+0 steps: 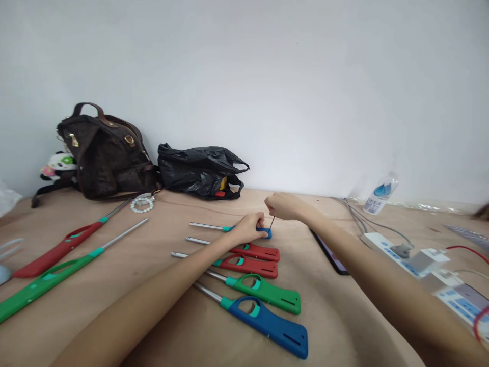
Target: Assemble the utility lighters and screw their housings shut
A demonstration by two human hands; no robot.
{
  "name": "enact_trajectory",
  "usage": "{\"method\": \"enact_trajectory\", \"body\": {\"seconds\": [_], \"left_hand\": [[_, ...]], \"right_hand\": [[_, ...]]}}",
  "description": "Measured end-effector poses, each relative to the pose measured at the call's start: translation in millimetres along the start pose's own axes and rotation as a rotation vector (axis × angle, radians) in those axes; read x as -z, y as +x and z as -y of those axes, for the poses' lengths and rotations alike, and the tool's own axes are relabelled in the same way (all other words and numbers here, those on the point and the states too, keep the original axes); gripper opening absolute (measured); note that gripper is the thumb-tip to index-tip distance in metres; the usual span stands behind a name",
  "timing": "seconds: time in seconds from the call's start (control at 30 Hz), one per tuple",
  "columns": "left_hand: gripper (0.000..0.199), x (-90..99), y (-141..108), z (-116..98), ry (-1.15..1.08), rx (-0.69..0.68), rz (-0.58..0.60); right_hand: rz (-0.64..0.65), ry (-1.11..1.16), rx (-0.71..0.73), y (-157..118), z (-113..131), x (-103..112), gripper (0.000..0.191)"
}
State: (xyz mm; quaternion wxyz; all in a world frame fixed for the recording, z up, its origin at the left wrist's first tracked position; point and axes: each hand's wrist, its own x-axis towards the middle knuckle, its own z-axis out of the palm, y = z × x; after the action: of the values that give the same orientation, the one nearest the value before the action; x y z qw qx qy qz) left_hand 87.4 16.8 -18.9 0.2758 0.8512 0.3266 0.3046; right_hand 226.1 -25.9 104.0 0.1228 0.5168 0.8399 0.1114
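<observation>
My left hand (250, 228) is closed on the handle of the farthest blue gas lighter (208, 226), which lies on the table with its metal tube pointing left. My right hand (286, 206) is a fist around a thin screwdriver-like tool (272, 223); its grip is hidden by my fingers. The tool's tip meets the end of that blue handle. Nearer to me lie two red lighters (263, 252) (255, 266), a green lighter (267, 292) and another blue lighter (273, 326), side by side. My left forearm covers parts of their tubes.
At left lie a longer red lighter (59, 252) and a longer green lighter (49, 280). A brown bag (110, 158), black plastic bag (194, 171) and bead bracelet (142, 205) are behind. Rightward are a phone (331, 255), power strip (382, 250), cables and a bottle (381, 192).
</observation>
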Motion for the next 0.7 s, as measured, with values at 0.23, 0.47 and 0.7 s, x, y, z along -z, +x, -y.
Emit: {"method": "enact_trajectory", "body": {"seconds": [0.23, 0.47, 0.7], "left_hand": [[0.029, 0.9, 0.1, -1.5, 0.007, 0.015, -0.007], [0.03, 0.0, 0.0, 0.1, -0.008, 0.028, -0.01], [0.027, -1.1, -0.2, 1.2, -0.048, 0.026, -0.007]], "right_hand": [[0.064, -0.008, -0.073, -2.2, 0.7, -0.9, 0.02], [0.155, 0.004, -0.123, 10.4, 13.6, 8.9, 0.026], [0.219, 0.009, -0.044, 16.0, 18.4, 16.6, 0.028]]}}
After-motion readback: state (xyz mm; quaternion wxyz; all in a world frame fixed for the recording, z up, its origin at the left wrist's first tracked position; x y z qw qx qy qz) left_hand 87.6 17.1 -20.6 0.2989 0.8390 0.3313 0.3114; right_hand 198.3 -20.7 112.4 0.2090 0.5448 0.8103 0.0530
